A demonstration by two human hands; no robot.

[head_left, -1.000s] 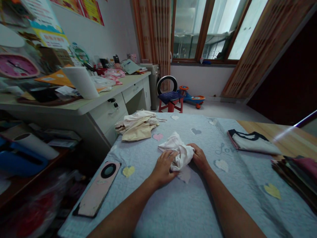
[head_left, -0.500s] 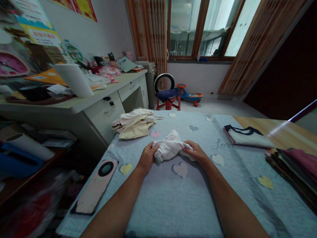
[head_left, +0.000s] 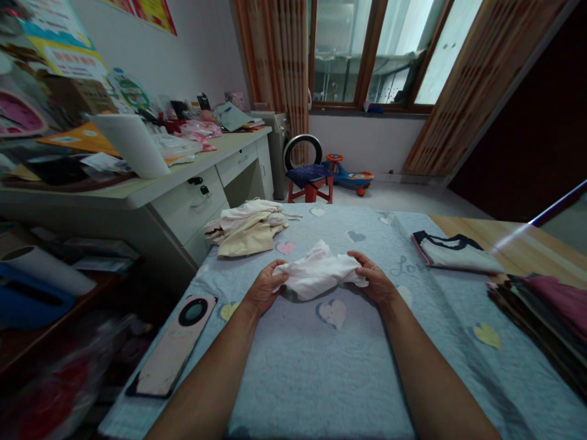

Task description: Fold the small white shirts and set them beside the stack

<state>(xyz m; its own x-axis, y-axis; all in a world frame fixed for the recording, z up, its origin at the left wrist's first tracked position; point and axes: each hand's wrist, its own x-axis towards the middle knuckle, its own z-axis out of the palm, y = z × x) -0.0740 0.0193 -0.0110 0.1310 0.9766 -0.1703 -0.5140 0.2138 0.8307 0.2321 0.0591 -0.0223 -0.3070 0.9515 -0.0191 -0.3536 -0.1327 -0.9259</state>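
Observation:
A crumpled white garment [head_left: 316, 272] is stretched between my two hands above a blue quilt with heart patterns [head_left: 321, 366]. My left hand [head_left: 263, 287] pinches its left end, fingers closed on the cloth. My right hand [head_left: 376, 280] grips its right end the same way. Both forearms reach forward over the quilt.
A heap of cream clothes [head_left: 247, 227] lies at the quilt's far left. A folded white shirt with dark trim [head_left: 454, 253] sits at the right, with a stack of dark folded clothes [head_left: 545, 318] nearer. A phone [head_left: 172, 345] lies at the left edge, beside a cluttered desk [head_left: 147, 189].
My hands have drawn apart, pulling the bunched white garment out wider and lifting it slightly further from me.

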